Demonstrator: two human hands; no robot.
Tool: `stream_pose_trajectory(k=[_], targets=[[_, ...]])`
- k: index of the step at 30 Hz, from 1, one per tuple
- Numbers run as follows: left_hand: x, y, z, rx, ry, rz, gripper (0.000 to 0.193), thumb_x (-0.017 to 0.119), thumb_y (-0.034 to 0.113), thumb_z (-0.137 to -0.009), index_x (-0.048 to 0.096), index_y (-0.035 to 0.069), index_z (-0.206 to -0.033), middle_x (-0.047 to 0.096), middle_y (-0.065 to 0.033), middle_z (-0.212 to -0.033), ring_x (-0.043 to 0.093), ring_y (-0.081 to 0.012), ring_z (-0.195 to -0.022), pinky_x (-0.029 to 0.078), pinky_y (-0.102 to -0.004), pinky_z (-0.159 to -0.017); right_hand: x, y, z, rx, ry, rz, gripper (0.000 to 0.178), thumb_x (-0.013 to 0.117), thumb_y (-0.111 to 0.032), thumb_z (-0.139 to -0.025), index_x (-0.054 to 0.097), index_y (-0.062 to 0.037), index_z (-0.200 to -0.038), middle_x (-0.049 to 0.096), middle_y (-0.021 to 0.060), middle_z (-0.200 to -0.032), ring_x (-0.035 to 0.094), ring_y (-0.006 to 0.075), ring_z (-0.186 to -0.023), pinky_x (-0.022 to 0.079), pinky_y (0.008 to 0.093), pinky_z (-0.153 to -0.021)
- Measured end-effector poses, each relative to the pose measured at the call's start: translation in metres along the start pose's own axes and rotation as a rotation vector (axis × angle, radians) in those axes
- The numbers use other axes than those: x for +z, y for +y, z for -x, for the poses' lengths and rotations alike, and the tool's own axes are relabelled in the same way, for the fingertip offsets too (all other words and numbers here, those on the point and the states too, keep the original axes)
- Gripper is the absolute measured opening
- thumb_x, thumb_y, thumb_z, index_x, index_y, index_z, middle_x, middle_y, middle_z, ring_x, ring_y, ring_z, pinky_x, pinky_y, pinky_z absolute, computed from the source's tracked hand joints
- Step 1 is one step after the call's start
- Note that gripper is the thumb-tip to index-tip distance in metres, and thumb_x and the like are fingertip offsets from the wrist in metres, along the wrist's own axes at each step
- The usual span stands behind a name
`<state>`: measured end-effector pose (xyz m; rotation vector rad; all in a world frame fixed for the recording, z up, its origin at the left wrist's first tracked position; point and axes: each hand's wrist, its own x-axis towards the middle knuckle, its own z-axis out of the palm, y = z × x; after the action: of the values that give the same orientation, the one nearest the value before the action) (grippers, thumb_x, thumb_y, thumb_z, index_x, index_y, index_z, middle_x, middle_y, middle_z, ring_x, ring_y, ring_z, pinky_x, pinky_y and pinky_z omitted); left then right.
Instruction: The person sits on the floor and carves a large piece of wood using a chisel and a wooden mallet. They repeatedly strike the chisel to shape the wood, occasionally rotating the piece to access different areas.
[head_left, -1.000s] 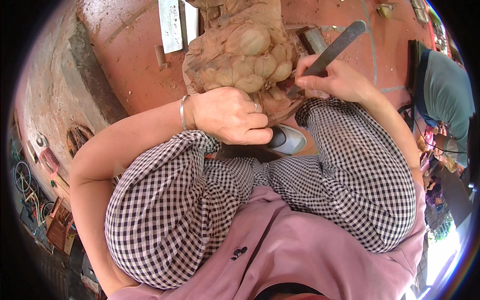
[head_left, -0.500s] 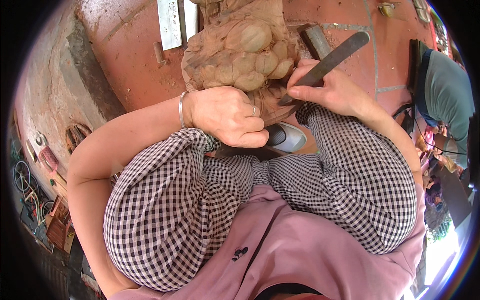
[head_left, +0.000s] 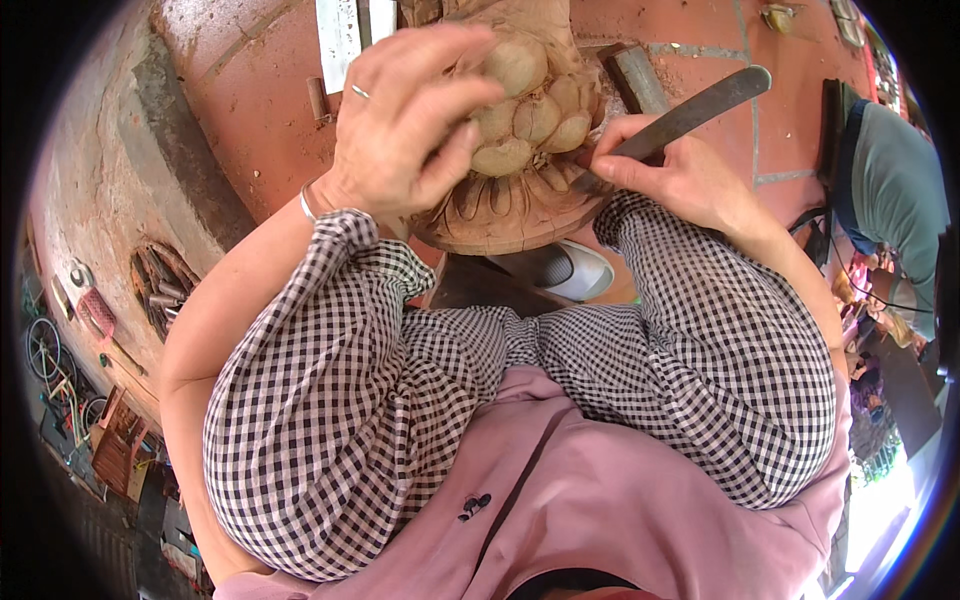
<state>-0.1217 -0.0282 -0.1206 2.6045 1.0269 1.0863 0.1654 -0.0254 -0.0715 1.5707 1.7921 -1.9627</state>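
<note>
A brown wood carving [head_left: 530, 205] with rounded, fruit-like lumps and a grooved lower rim stands between my knees. My left hand [head_left: 405, 125] is over its left side, fingers bent and apart, slightly blurred, with nothing visible in them. Whether its fingertips touch the wood I cannot tell. My right hand [head_left: 690, 180] grips a flat, dark metal carving blade [head_left: 705, 108] between thumb and fingers. The blade's rounded end points up and to the right, while its lower end reaches the carving's right side near the rim.
Red floor tiles [head_left: 700, 85] with wood crumbs surround the carving. A dark block [head_left: 637, 80] lies just beyond it on the right, and a short wooden piece [head_left: 317, 98] on the left. Several tools [head_left: 160, 285] sit by the wall at left. A person's clothed leg [head_left: 890, 180] is at right.
My left hand has risen from the carving's lower edge toward its upper left, its closed fingers opening, uncovering the grooved rim. My right hand and the blade have shifted slightly right.
</note>
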Motion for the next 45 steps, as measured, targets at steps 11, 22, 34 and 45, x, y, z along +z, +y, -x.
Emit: stream_pose_trajectory(k=[11,22,34,45], targets=[[0.012,-0.013,0.025,-0.253,-0.158,0.488,0.048,0.054,0.015,-0.094,0.044,-0.002,-0.138,0.046,-0.0218,-0.144,0.048,-0.0300,-0.131,0.039,-0.0392,-0.110,0.010,0.002,0.001,-0.168,-0.005,0.071,0.016,0.069,-0.020,-0.091,0.067,-0.0046,-0.095,0.064,0.0025,-0.082,0.059,0.0119,-0.080,0.049,0.0303,-0.073],[0.014,-0.013,0.026,-0.272,-0.108,0.579,0.050,0.057,0.018,-0.092,0.045,-0.003,-0.136,0.049,-0.0239,-0.140,0.052,-0.0322,-0.127,0.043,-0.0404,-0.106,0.003,0.003,0.000,-0.127,-0.043,-0.192,0.012,0.067,-0.012,-0.091,0.061,-0.0010,-0.089,0.065,0.0047,-0.084,0.065,0.0111,-0.086,0.053,0.0286,-0.074],[0.014,-0.012,0.023,-0.280,-0.036,0.504,0.050,0.063,0.022,-0.085,0.053,-0.004,-0.127,0.057,-0.0281,-0.130,0.059,-0.0388,-0.117,0.048,-0.0430,-0.097,0.014,0.002,-0.002,-0.161,0.010,0.092,0.019,0.071,-0.020,-0.087,0.068,-0.0021,-0.094,0.064,0.0052,-0.090,0.063,0.0151,-0.084,0.050,0.0302,-0.074],[0.013,-0.011,0.024,-0.285,-0.053,0.484,0.050,0.063,0.022,-0.086,0.053,-0.004,-0.127,0.057,-0.0277,-0.130,0.060,-0.0383,-0.116,0.048,-0.0428,-0.098,0.009,-0.004,0.002,-0.051,-0.015,0.033,0.016,0.070,-0.018,-0.089,0.068,-0.0041,-0.096,0.064,0.0031,-0.082,0.060,0.0129,-0.081,0.048,0.0297,-0.073]])
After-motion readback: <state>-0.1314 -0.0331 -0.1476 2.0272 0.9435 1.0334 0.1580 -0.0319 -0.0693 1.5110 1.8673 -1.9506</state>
